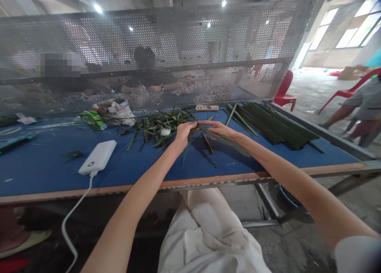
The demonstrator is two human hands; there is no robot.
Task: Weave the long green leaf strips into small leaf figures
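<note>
Held above the blue table (154, 167) are long green leaf strips (228, 142), folded or crossed between my hands. My left hand (185, 133) pinches them with thumb and fingers. My right hand (220, 130) is closed on the same strips from the other side, and their ends trail below its wrist. Exactly how the strips cross is too small to tell. Under my hands lies a thin brown stick-like piece (207, 143). Left of my left hand, a heap of cut leaf pieces (154, 124) surrounds a small white rounded object (165, 132).
Long flat leaves (268, 124) are stacked at the right. A white power bank (99, 157) with a cable lies front left. Behind are a green box (93, 120), a crumpled bag (116, 111), a phone-like object (206, 107) and a perforated metal screen (190, 38), with people beyond.
</note>
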